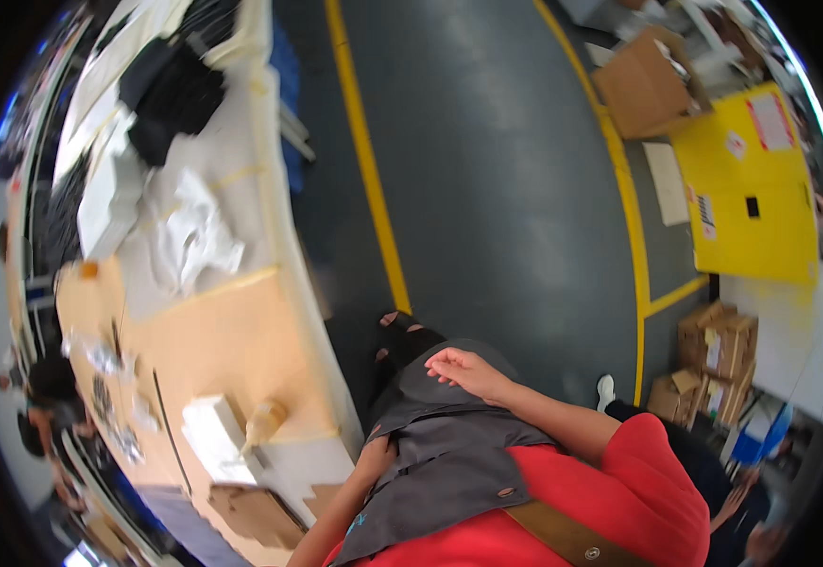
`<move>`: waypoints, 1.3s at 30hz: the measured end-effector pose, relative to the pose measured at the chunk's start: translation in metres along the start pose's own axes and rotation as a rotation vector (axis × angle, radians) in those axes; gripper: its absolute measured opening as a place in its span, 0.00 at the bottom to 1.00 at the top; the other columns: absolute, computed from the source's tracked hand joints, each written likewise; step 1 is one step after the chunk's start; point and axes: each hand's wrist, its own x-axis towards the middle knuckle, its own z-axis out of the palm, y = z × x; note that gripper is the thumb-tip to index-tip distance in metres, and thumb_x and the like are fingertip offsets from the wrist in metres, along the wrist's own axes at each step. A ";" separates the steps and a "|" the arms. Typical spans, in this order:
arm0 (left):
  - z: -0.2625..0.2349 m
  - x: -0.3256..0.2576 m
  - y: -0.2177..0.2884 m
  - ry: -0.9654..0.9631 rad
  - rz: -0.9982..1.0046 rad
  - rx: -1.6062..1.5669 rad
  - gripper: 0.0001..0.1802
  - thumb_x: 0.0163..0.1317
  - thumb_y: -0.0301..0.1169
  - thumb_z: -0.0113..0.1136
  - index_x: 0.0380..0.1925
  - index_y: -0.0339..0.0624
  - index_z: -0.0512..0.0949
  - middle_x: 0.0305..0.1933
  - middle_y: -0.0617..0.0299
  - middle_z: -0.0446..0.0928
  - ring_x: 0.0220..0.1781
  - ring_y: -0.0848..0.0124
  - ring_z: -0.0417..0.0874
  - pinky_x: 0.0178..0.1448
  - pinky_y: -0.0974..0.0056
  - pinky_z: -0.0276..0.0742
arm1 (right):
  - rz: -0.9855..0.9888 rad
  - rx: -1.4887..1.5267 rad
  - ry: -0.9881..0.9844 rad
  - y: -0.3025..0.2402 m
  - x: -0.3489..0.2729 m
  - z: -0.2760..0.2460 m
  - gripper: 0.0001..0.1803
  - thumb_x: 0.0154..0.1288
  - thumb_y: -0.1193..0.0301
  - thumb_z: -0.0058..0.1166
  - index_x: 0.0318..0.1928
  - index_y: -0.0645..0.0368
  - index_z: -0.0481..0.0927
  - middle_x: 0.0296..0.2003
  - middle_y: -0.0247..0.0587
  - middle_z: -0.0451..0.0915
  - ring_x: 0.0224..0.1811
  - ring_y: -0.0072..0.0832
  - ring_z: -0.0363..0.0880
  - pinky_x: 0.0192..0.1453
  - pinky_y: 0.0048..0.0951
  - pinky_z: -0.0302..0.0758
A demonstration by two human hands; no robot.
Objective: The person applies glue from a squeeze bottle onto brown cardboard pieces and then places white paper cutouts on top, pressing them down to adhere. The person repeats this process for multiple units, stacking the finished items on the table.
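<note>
My right hand [468, 370] hangs in front of the dark grey apron [459, 463], over the walkway side. Its fingers are loosely bent, a little apart, with nothing visible in them. Beside the table edge, my left hand [376, 457] rests against the apron's side; its fingers are hidden by the cloth. Nearest to that hand on the wooden table [232, 354] are a tan bottle [265, 421] with a narrow tip and a white box-like stack [211, 430]. Neither hand touches them.
White crumpled cloth [194, 236] and a black pile [171, 94] lie farther along the table. Yellow lines [369, 161] mark the grey floor [487, 170]. On the right stand a yellow cabinet [752, 189], an open carton [648, 85] and stacked boxes [717, 345]. Another person [685, 454] is behind at right.
</note>
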 end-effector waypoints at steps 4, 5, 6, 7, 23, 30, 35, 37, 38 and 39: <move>0.049 0.112 -0.060 0.157 0.433 0.351 0.18 0.71 0.38 0.51 0.50 0.37 0.80 0.46 0.53 0.81 0.43 0.60 0.79 0.49 0.57 0.76 | -0.095 0.103 0.158 0.002 -0.031 -0.024 0.17 0.76 0.58 0.51 0.56 0.54 0.78 0.47 0.30 0.82 0.43 0.16 0.75 0.48 0.20 0.72; 0.058 0.139 -0.081 0.290 0.582 0.438 0.19 0.73 0.40 0.50 0.49 0.37 0.81 0.43 0.56 0.82 0.39 0.64 0.78 0.45 0.59 0.76 | -0.134 0.095 0.168 -0.004 -0.031 -0.026 0.17 0.76 0.58 0.52 0.56 0.54 0.78 0.46 0.30 0.82 0.43 0.16 0.74 0.48 0.20 0.72; 0.040 0.144 -0.037 0.481 0.788 0.548 0.20 0.75 0.41 0.49 0.49 0.37 0.82 0.41 0.59 0.82 0.35 0.69 0.78 0.41 0.61 0.77 | -0.172 0.086 0.184 -0.003 -0.033 -0.031 0.17 0.76 0.58 0.52 0.55 0.54 0.79 0.46 0.30 0.82 0.43 0.16 0.74 0.48 0.20 0.71; 0.010 0.136 0.000 -0.022 0.301 0.445 0.22 0.75 0.39 0.49 0.58 0.36 0.78 0.63 0.48 0.78 0.67 0.60 0.74 0.72 0.62 0.65 | -0.210 0.104 0.201 -0.007 -0.034 -0.036 0.16 0.76 0.59 0.53 0.55 0.54 0.79 0.44 0.29 0.82 0.42 0.16 0.74 0.47 0.20 0.72; -0.103 0.081 0.175 -0.104 0.418 0.480 0.22 0.64 0.31 0.52 0.59 0.48 0.76 0.51 0.45 0.82 0.56 0.47 0.82 0.60 0.49 0.76 | -0.240 0.154 0.406 -0.047 -0.054 -0.090 0.14 0.75 0.64 0.52 0.53 0.57 0.80 0.44 0.31 0.83 0.42 0.15 0.75 0.47 0.20 0.72; -0.147 0.008 0.199 0.104 0.417 0.269 0.28 0.62 0.26 0.52 0.64 0.55 0.73 0.51 0.43 0.81 0.56 0.49 0.82 0.60 0.48 0.76 | -0.245 -0.004 0.277 -0.099 -0.033 -0.070 0.12 0.75 0.66 0.52 0.52 0.58 0.79 0.44 0.31 0.82 0.42 0.15 0.75 0.49 0.20 0.71; -0.236 -0.002 0.253 0.049 0.520 -0.474 0.33 0.63 0.19 0.49 0.70 0.54 0.68 0.53 0.53 0.80 0.51 0.62 0.86 0.54 0.62 0.80 | -0.419 -0.040 0.295 -0.165 -0.038 -0.054 0.14 0.73 0.72 0.54 0.56 0.61 0.77 0.47 0.34 0.81 0.50 0.19 0.76 0.59 0.23 0.71; -0.268 -0.011 0.285 -0.305 0.397 -0.800 0.33 0.69 0.25 0.53 0.74 0.53 0.61 0.54 0.60 0.77 0.48 0.72 0.84 0.51 0.67 0.81 | -0.495 0.002 0.234 -0.198 -0.054 -0.039 0.19 0.71 0.72 0.57 0.60 0.61 0.76 0.52 0.35 0.79 0.53 0.21 0.75 0.61 0.24 0.70; -0.272 -0.007 0.296 -0.365 0.409 -0.850 0.34 0.69 0.27 0.54 0.75 0.53 0.60 0.55 0.59 0.76 0.48 0.70 0.85 0.51 0.67 0.82 | -0.545 0.025 0.191 -0.212 -0.059 -0.037 0.22 0.69 0.71 0.59 0.62 0.60 0.75 0.55 0.35 0.78 0.54 0.22 0.75 0.61 0.25 0.70; -0.275 -0.002 0.307 -0.419 0.415 -0.889 0.34 0.70 0.28 0.56 0.75 0.53 0.59 0.56 0.58 0.76 0.48 0.69 0.85 0.51 0.66 0.82 | -0.610 -0.036 0.175 -0.225 -0.062 -0.036 0.26 0.67 0.69 0.61 0.64 0.59 0.73 0.57 0.35 0.77 0.54 0.22 0.75 0.61 0.25 0.70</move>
